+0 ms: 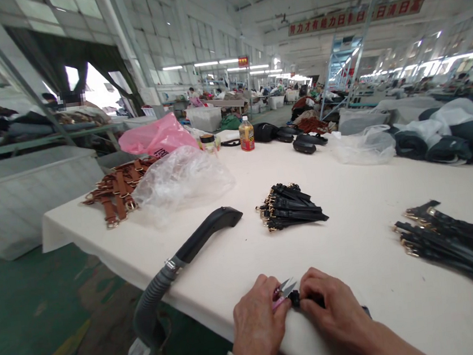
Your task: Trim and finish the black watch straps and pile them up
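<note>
Curling the fingers of the left hand closely around pink-handled snips, parting the blades a little and aiming them up toward the far right; pinching a small black piece in the nearly closed fingers of the right hand, just beside the blades and near the front edge of the desk. Hiding much of that black piece under the fingers, leaving its full shape uncertain. Risking a nicked fingertip or a scratched surface, judging by the closeness of blades to skin and material; risking a slip too, by gripping so little of something so small. Facing a pile of black straps beyond the hands. Among containers, showing what seems yellowish liquid in a labelled bottle; leaving unclear the contents of a dark-topped jar to its left; revealing nothing certain inside a bulging pink bag or a crumpled clear bag beside brown straps; concealing the inside of a white bin behind its near wall
</note>
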Action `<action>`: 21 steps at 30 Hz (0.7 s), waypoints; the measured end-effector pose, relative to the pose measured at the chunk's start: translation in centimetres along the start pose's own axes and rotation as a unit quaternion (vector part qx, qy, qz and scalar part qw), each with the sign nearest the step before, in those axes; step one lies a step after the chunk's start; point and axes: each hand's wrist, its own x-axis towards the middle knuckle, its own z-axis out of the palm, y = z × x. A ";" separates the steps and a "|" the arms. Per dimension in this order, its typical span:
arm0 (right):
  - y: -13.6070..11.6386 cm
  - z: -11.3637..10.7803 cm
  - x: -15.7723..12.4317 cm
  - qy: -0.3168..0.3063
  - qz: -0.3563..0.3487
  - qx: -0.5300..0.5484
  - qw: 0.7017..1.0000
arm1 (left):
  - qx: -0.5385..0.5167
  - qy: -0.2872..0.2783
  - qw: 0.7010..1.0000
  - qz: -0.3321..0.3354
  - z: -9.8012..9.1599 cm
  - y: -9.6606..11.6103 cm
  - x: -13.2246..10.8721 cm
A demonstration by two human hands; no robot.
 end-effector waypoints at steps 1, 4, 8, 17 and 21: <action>-0.1 -0.1 0.1 -0.014 0.006 -0.009 1.000 | 0.000 -0.001 1.000 0.001 0.0 0.0 0.0; -0.5 -0.3 0.4 -0.040 -0.003 -0.036 0.999 | -0.004 0.000 1.000 0.007 0.0 -0.1 0.0; -0.7 -0.3 0.3 -0.048 -0.032 -0.042 0.997 | -0.003 0.014 1.000 0.013 0.3 -0.1 0.0; -0.1 -0.2 0.2 0.002 -0.045 -0.002 0.999 | -0.010 0.004 1.000 0.004 0.1 0.0 -0.1; 0.4 0.5 0.5 0.022 -0.064 -0.072 0.995 | -0.025 -0.005 1.000 0.007 -0.2 -0.2 0.1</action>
